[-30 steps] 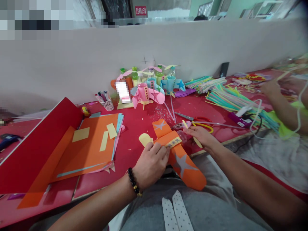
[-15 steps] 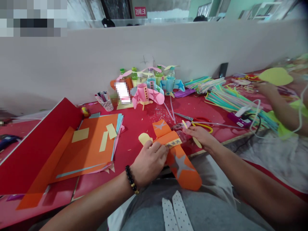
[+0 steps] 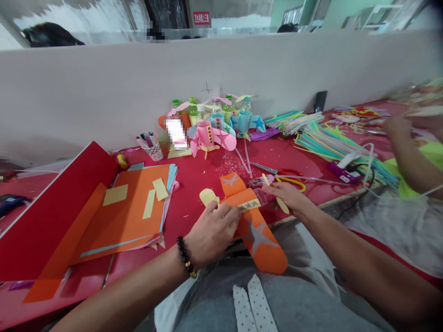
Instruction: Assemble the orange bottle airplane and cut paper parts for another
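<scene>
A toy airplane (image 3: 268,251), made from a clear plastic bottle with orange paper wrapped round it, lies at the table's front edge. Grey stars mark its wings, and smaller ones run along a yellow band. My left hand (image 3: 211,235), with a beaded bracelet at the wrist, is closed round the body near the yellow tail piece (image 3: 208,197). At the bottle's nose, my right hand (image 3: 286,195) pinches the yellow paper propeller (image 3: 283,205); its fingertips hide the middle of the propeller. One orange wing hangs out over my lap.
Finished bottle airplanes (image 3: 206,136) stand against the partition. Scissors (image 3: 290,182) lie just beyond my right hand. Orange paper sheets (image 3: 131,221) and a red folder (image 3: 69,193) fill the left. Balloon sticks (image 3: 332,143) and a purple power strip (image 3: 346,171) are right, beside a co-worker's arm (image 3: 410,159).
My hands and the airplane stay almost in place; the near wing has shifted slightly left. The co-worker's hand has moved right, and the yellow oval it held up no longer shows there.
</scene>
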`<state>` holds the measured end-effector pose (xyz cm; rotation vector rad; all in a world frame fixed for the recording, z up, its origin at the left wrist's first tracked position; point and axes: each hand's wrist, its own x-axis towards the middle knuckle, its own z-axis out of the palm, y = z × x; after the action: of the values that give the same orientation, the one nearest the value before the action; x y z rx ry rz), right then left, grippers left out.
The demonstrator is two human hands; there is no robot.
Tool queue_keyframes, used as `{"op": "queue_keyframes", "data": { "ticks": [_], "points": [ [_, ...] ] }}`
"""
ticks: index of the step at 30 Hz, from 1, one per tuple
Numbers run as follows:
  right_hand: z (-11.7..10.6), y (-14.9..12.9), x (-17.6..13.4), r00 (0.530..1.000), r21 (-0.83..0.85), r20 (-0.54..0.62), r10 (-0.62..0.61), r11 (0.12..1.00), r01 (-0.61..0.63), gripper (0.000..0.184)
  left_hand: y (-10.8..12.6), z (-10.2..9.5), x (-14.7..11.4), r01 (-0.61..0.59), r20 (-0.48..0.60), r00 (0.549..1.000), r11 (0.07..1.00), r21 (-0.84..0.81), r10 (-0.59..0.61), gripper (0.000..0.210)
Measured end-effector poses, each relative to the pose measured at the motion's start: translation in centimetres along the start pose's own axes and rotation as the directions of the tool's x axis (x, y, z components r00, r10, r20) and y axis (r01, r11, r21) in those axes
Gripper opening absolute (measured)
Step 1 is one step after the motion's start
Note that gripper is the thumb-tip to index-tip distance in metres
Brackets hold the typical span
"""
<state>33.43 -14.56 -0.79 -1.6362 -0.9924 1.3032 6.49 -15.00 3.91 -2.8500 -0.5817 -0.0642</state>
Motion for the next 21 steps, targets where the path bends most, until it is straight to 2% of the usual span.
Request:
{"op": "queue_keyframes", "data": {
  "ticks": [5,8,12,15,18,21],
  "points": [
    [0.0,-0.2,-0.2,1.0,-0.002,-0.012,-0.007,1.0,0.007,0.037,-0.5,-0.5,-0.1,0.007,0.013,1.0,0.999,-0.036,-0.006,0.041],
    [0.1,-0.3,-0.3,0.999,-0.005,-0.015,-0.032,0.999,0.031,0.039,-1.4,-0.9,-0.4,0.017,-0.027,0.999,0.993,-0.119,-0.02,0.04],
    [0.1,-0.4,-0.3,1.0,0.008,-0.004,-0.023,1.0,0.023,0.039,-3.1,-1.3,-0.7,0.084,-0.144,0.98,0.946,-0.313,-0.135,0.023],
    [0.2,-0.4,-0.2,1.0,0.001,0.009,-0.001,1.0,0.001,0.037,-3.7,-1.4,-0.6,0.134,-0.205,0.95,0.899,-0.417,-0.237,0.021],
    [0.2,-0.4,-0.2,1.0,-0.012,0.0,0.012,1.0,-0.012,0.035,-3.2,-1.1,0.0,0.19,-0.165,0.945,0.884,-0.427,-0.282,0.025],
    [0.2,-0.4,-0.1,1.0,-0.013,0.006,0.009,1.0,-0.009,0.034,-2.3,-0.5,0.9,0.266,-0.109,0.94,0.892,-0.365,-0.325,0.034]
  ]
}}
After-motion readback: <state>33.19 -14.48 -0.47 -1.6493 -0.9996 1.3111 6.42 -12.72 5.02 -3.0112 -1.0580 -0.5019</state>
